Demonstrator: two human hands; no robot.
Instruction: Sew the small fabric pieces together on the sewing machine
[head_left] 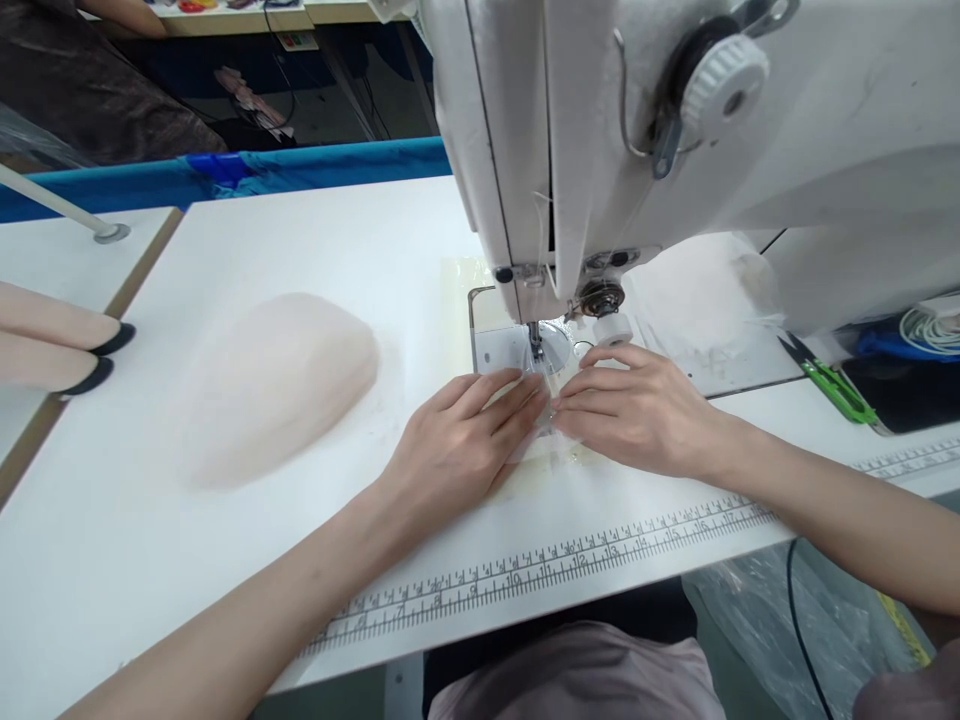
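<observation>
A white sewing machine [525, 180] stands over the table, its presser foot [535, 342] lowered near the metal needle plate [496, 350]. Right in front of the foot, a strip of thin, sheer fabric [546, 418] lies under the fingertips of both hands. My left hand [472, 430] is on its left side, fingers together and pressed on the fabric. From the right, my right hand [637, 410] has its fingers bent and closed at the fabric's edge. What lies under the fingertips is partly hidden. A pale pink sheer piece [292, 390] rests on the table to the left.
Green thread snips [836, 390] lie at the right beside a dark flat object [900, 385]. More pale fabric [697, 300] is behind the right hand. Two beige tubes with black ends [67, 340] reach in from the left. A printed ruler [540, 570] runs along the front edge.
</observation>
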